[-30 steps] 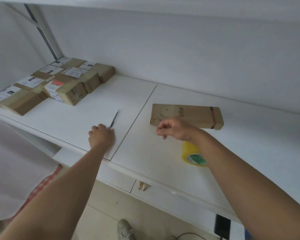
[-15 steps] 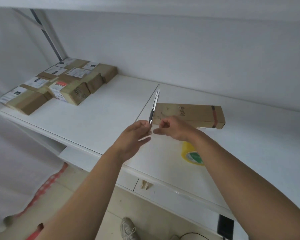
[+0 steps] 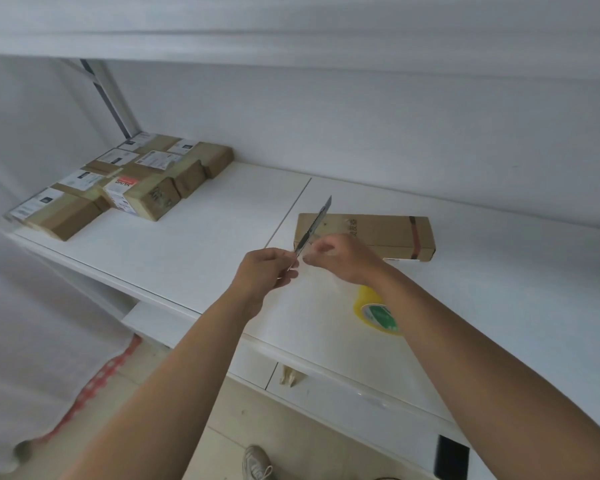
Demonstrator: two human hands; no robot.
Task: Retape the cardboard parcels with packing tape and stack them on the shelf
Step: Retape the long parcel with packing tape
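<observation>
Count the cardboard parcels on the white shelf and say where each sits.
7 visible, more may be hidden. One long parcel lies alone behind the hands. Six cluster at far left: front-left, red-labelled, middle, centre-back, back corner, back-right.

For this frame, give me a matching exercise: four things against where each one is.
Things:
1. slim metal utility knife
2. yellow roll of packing tape
3. long brown cardboard parcel
4. cluster of labelled cardboard parcels

Places:
A. far left of shelf
B. partly hidden under right forearm
C. lying behind both hands
D. held in left hand

Pairs: 1-D, 2-B, 3-C, 4-A
</observation>
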